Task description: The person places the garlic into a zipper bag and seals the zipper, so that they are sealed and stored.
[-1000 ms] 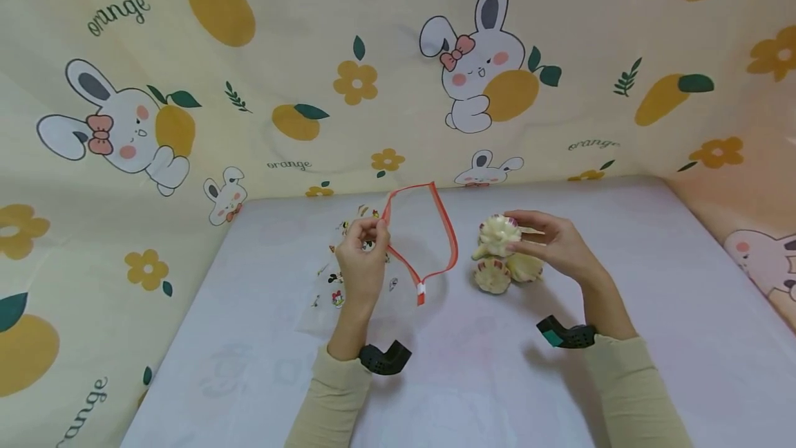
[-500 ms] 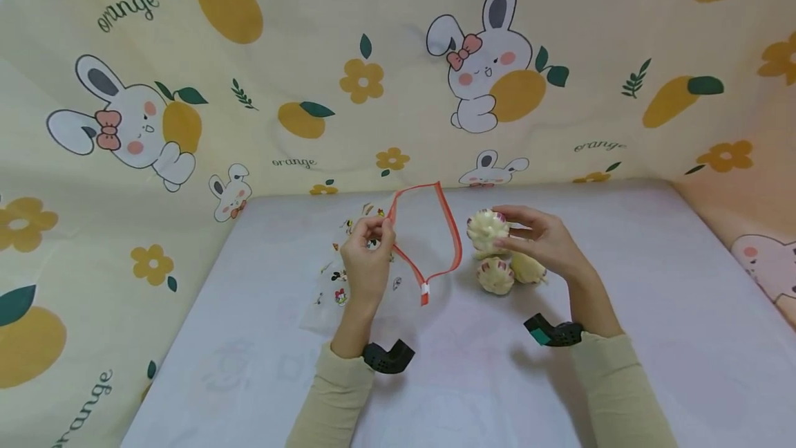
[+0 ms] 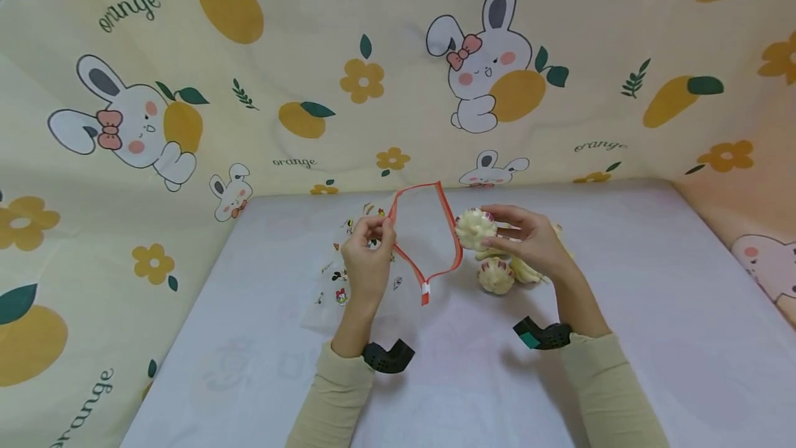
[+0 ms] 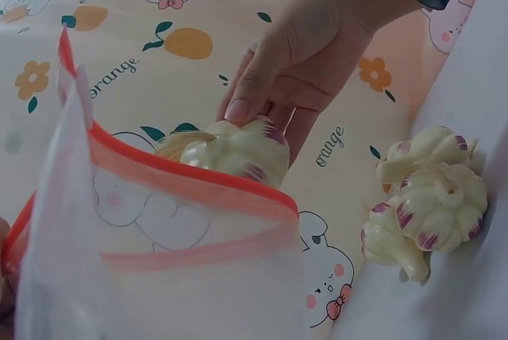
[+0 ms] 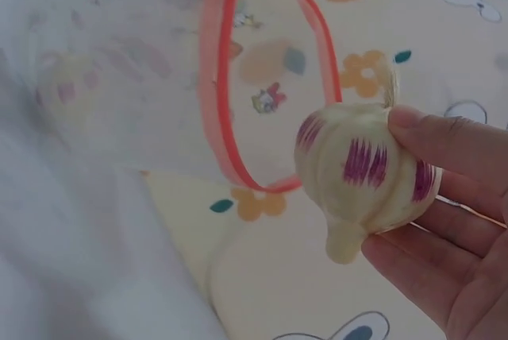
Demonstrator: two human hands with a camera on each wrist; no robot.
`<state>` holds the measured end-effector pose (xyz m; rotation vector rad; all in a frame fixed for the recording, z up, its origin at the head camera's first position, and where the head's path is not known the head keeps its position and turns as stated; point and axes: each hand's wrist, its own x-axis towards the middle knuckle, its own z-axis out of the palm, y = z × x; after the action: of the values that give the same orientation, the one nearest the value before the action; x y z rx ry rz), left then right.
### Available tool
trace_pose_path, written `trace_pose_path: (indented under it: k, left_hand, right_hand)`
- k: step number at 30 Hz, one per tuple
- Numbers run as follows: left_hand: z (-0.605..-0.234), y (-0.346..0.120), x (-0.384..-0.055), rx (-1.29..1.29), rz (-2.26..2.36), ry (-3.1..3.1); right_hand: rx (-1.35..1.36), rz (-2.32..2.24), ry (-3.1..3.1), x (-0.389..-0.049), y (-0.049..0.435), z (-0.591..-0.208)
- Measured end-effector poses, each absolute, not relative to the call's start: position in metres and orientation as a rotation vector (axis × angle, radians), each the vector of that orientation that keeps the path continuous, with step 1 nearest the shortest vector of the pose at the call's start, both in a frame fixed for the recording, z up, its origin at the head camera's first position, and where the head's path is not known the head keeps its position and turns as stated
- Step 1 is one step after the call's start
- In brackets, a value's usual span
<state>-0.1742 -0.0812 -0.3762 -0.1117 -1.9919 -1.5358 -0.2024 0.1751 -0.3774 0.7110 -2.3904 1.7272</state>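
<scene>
Has carried the garlic bulb (image 3: 476,229) leftward in the right hand (image 3: 528,237), from over the garlic pile (image 3: 495,276) to just beside the red rim (image 3: 450,218) of the bag (image 4: 214,296), and bared part of another bulb (image 3: 559,231) behind the hand.

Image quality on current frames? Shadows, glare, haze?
Head: soft shadow on the white table beside the right wrist's black camera. Left wrist: soft sheen on the piled garlic bulbs. Right wrist: held garlic bulb reads clearly; the translucent bag hazes a faint bulb seen through it; lower left lacks detail.
</scene>
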Motion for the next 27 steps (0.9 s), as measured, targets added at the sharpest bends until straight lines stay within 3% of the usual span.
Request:
trace_pose_path:
  k: [27]
  left_hand:
    - [-0.377,-0.082,-0.175,-0.118,-1.546,-1.995]
  right_hand:
    - [0.686,1.681,-2.48,-0.188,0.151,-0.373]
